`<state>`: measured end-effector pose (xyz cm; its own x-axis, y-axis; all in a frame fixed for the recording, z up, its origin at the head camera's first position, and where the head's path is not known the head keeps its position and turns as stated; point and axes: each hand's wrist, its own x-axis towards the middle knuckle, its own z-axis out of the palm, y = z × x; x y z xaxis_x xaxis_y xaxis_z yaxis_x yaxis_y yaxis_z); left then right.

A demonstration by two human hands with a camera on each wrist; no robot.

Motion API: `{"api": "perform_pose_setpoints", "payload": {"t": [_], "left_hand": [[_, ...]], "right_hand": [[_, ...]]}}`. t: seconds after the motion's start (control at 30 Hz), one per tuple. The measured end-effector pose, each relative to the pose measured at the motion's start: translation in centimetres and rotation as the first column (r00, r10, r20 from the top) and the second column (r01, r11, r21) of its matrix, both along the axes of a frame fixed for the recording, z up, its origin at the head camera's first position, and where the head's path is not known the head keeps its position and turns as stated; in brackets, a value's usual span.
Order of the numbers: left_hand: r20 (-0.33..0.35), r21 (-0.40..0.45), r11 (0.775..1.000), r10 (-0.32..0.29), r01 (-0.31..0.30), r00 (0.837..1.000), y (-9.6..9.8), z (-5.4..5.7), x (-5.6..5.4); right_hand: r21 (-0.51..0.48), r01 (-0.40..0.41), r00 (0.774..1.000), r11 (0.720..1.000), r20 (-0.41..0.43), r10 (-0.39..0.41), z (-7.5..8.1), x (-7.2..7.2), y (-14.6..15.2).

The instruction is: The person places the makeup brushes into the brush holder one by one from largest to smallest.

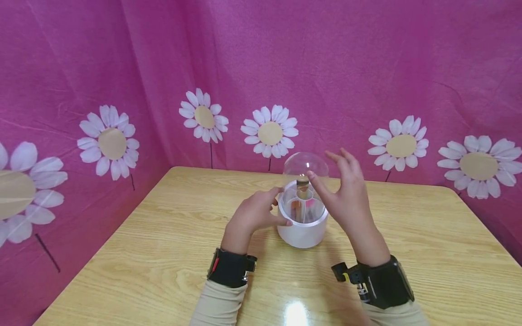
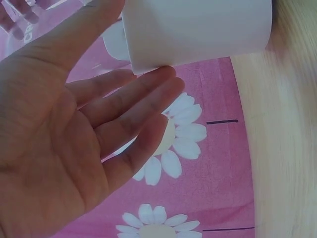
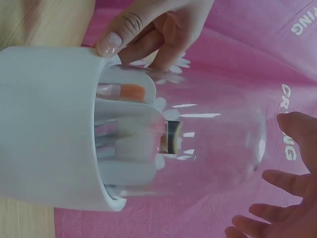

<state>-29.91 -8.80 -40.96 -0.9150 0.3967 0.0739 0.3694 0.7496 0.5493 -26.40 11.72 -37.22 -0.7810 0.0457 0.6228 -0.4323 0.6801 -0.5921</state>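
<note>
A white round makeup brush holder [image 1: 302, 234] stands upright on the table, a clear dome lid [image 1: 305, 165] over its top. Through the dome several makeup brushes [image 3: 131, 92] show in the compartments, one with a dark-banded flat tip [image 3: 172, 137]. My left hand [image 1: 254, 212] grips the holder's rim at its left side, thumb in front and fingers behind. Spread fingers of my right hand [image 1: 346, 194] are beside the dome on the right; in the right wrist view a gap shows between them and the dome's top.
A wood-grain table [image 1: 183, 244] carries the holder. Pink cloth [image 1: 326, 68] with white daisy prints hangs along the table's back and left side. Each wrist wears a black strap with a small camera.
</note>
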Motion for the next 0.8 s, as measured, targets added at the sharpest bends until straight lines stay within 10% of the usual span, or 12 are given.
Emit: {"api": "perform_pose_setpoints", "payload": {"t": [0.23, 0.53, 0.8], "left_hand": [[-0.207, 0.067, 0.997, -0.014, 0.029, 0.978, 0.2, 0.7, 0.0], [-0.608, 0.086, 0.974, -0.114, 0.208, 0.786, 1.9, 1.5, 0.5], [-0.586, 0.250, 0.945, -0.026, 0.211, 0.810, 3.5, 0.9, 0.2]], "right_hand": [[0.060, -0.056, 0.991, 0.997, -0.115, 0.063, 0.3, 0.0, 0.9], [0.220, -0.134, 0.985, 0.966, -0.078, 0.154, 0.5, 0.6, 1.0], [0.194, -0.112, 0.988, 0.975, -0.081, 0.129, -0.2, -0.2, 0.5]]}}
